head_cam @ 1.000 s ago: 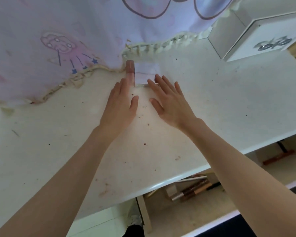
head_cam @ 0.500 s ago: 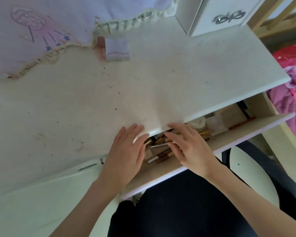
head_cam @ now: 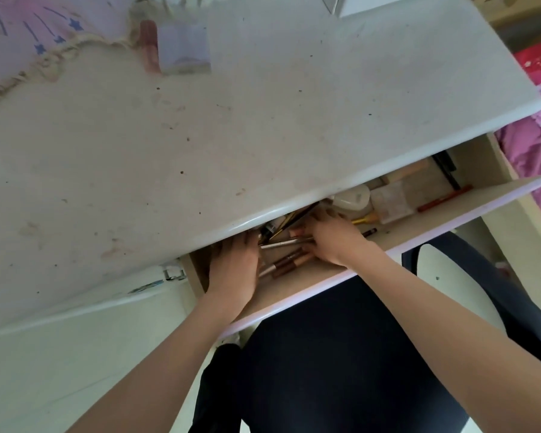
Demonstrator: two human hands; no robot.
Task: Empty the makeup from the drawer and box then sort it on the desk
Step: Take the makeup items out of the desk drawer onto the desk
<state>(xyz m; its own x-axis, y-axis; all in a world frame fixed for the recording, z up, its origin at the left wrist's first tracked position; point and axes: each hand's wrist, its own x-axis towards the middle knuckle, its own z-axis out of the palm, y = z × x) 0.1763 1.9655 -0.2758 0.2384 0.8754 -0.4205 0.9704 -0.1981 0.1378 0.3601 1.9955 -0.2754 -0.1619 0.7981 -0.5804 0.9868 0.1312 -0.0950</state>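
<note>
The drawer (head_cam: 419, 228) is pulled out under the white desk (head_cam: 263, 135), and both my hands are inside it. My left hand (head_cam: 235, 267) lies at the drawer's left end with its fingertips hidden under the desk edge. My right hand (head_cam: 331, 242) curls its fingers round thin makeup pencils (head_cam: 283, 243). Between the hands lie brown and silver tubes (head_cam: 286, 264). Further right in the drawer are a white round compact (head_cam: 353, 198), a beige palette (head_cam: 391, 203) and a red pencil (head_cam: 444, 198). On the desk's far side sit a brown tube (head_cam: 149, 45) and a pale lilac case (head_cam: 183, 48).
A white box (head_cam: 372, 4) stands at the desk's back right corner. A pink printed cloth (head_cam: 28, 26) covers the back left. My dark-clothed lap (head_cam: 325, 354) and a chair (head_cam: 444, 276) are under the drawer. Pink bedding (head_cam: 537, 151) lies to the right.
Both hands left the tube and case at the back of the desk, came down to the open drawer, and have now reached deeper into it among the pencils.
</note>
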